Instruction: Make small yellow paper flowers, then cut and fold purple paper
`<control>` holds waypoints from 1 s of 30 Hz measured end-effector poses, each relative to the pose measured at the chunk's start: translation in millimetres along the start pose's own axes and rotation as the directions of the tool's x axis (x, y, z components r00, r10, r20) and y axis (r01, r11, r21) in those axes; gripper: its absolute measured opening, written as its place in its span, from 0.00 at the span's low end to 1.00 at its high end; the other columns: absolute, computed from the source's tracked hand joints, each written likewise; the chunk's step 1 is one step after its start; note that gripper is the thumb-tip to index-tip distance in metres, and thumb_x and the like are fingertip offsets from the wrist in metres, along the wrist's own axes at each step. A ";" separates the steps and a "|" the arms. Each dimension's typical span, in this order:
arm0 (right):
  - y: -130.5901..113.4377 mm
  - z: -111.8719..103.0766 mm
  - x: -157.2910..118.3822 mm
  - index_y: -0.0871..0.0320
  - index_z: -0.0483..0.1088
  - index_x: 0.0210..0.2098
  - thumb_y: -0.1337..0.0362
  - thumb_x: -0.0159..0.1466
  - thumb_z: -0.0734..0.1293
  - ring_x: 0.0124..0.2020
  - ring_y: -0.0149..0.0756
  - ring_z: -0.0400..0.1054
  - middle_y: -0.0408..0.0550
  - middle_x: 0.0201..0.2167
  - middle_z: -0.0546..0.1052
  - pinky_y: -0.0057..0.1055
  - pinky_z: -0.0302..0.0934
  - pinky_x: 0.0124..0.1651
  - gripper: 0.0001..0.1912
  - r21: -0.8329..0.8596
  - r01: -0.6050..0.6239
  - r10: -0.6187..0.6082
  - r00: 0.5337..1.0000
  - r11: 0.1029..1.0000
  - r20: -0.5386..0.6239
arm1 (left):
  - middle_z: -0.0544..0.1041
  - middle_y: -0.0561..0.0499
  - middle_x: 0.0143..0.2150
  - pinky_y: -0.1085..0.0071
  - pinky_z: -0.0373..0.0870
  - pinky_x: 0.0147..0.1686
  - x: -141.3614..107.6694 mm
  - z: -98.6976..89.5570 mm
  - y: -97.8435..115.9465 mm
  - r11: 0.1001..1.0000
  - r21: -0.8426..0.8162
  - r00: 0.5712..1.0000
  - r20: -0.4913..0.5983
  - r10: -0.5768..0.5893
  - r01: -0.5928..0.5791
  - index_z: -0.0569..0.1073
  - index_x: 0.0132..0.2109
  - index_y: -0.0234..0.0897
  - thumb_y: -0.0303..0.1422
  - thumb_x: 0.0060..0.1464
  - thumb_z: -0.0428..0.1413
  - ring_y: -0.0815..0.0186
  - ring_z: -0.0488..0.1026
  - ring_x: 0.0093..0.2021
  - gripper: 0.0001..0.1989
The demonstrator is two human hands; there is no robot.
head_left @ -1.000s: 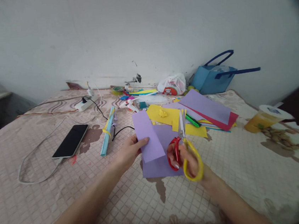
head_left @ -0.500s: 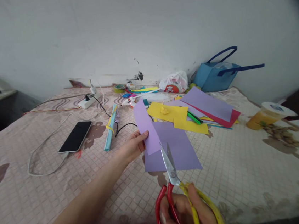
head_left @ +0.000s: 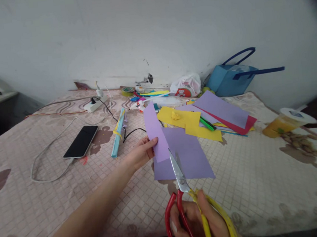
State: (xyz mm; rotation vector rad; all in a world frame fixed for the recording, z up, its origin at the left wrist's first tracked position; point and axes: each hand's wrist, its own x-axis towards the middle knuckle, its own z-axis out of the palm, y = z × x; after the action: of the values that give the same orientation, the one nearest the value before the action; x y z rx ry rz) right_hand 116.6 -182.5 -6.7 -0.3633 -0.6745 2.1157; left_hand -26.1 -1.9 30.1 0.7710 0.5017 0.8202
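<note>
My left hand [head_left: 143,153] pinches a lilac paper strip [head_left: 156,128] by its left edge, thumb on top. The strip is raised over a larger purple paper sheet [head_left: 191,156] lying on the table. In my right hand [head_left: 197,222] is a pair of scissors [head_left: 182,182] with one red and one yellow handle loop. Slightly parted, the blades point away from me, their tips at the strip's lower right corner. Whether the tips touch the paper, I cannot tell.
Yellow paper [head_left: 178,117], a green cutter [head_left: 207,124] and stacked purple sheets [head_left: 224,108] lie beyond. Leftward are a phone [head_left: 81,141] on its cable, a rolled blue paper [head_left: 118,134] and a power strip [head_left: 93,105]. A drink cup [head_left: 275,127] and a blue bag [head_left: 229,81] are rightward.
The scissor blades have closed a little, near the strip's lower right corner. Both hands keep their holds, and the whole view has shifted slightly.
</note>
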 end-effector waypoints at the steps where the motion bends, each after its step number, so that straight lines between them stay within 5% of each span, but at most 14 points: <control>1: -0.8 1.1 0.5 0.66 0.69 0.34 0.32 0.59 0.40 0.15 0.23 0.53 0.43 0.18 0.62 0.23 0.48 0.19 0.46 0.014 -0.006 0.006 1.000 1.000 0.002 | 0.79 0.49 0.34 0.75 0.70 0.34 -0.2 -0.3 -0.1 1.000 0.002 1.000 0.005 0.002 -0.002 0.74 0.36 0.33 0.32 0.46 0.64 0.69 0.75 0.30 0.11; 11: -4.9 6.0 2.5 0.63 0.66 0.31 0.35 0.61 0.49 0.12 0.21 0.51 0.41 0.19 0.63 0.21 0.47 0.16 0.36 0.066 -0.041 0.039 0.999 0.997 0.028 | 0.78 0.51 0.31 0.74 0.69 0.35 0.0 -3.3 -1.8 1.000 -0.009 0.999 0.043 0.013 -0.012 0.75 0.35 0.34 0.33 0.44 0.65 0.70 0.74 0.29 0.11; 30: -4.3 -0.2 2.2 0.62 0.63 0.30 0.37 0.62 0.50 0.11 0.18 0.48 0.38 0.18 0.61 0.16 0.45 0.12 0.33 0.112 -0.035 0.021 0.992 0.993 0.122 | 0.79 0.50 0.32 0.77 0.73 0.32 2.6 -8.8 -6.5 0.993 -0.118 0.994 0.106 -0.005 0.017 0.74 0.37 0.31 0.29 0.46 0.65 0.70 0.76 0.29 0.10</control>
State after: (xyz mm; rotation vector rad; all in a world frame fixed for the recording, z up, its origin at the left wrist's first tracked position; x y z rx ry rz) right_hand 118.3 -178.6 -4.4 -0.1836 -0.6170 2.2054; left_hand -27.4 0.9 19.3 0.6969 0.3594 0.7878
